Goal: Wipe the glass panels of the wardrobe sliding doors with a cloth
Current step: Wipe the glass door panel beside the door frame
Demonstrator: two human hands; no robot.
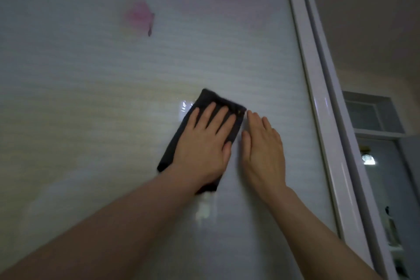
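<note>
Bare forearms reach up to the pale frosted glass wardrobe panel (91, 98); left hand (204, 141) presses the dark folded cloth (211, 100) flat, fingers straight, mid-panel. Right hand (263, 150) rests open beside it. Judging by this, much glass seems left.

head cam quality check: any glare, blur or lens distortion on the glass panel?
Head view: dim, soft overall. Small bright glare patches on the glass panel, one just left of the dark cloth and one below it. Pink flower prints look smeared. Wide-angle lens bends and tilts the white door frame. Left hand and right hand reasonably sharp.
</note>
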